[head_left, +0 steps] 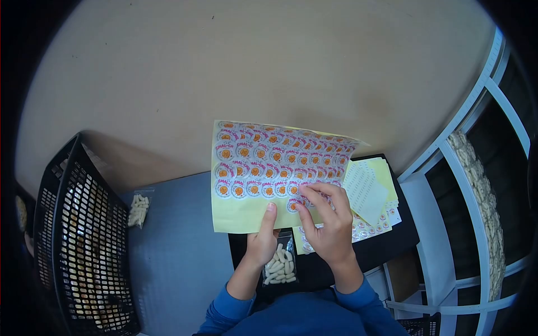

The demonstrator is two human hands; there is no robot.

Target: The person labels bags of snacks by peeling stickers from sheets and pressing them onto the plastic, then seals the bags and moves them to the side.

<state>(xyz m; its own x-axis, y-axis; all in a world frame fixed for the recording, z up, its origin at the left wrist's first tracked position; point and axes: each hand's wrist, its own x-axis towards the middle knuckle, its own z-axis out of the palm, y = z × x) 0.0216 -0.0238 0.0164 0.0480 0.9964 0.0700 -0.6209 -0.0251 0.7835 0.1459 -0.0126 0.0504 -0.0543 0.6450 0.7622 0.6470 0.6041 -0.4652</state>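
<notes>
My left hand [263, 241] grips the lower edge of a yellow-backed sheet of stickers [241, 215], thumb on the front and fingers hidden behind. Rows of round white stickers with orange centres and pink lettering cover the sheet, which is held up and tilted. At its lower right, my right hand [330, 224] pinches with thumb and forefinger at a round sticker [292, 206], which sits below the bottom row. Just under my hands lies a clear bag of pale, finger-shaped pieces [280, 266].
A black plastic basket [95, 235] with filled contents stands on the left. Beside it, another clear bag of pale pieces [139, 210] lies on the grey surface [179, 252]. More sticker sheets [372, 187] are stacked at right on a black surface [406, 235]. White metal shelving [476, 201] borders the right.
</notes>
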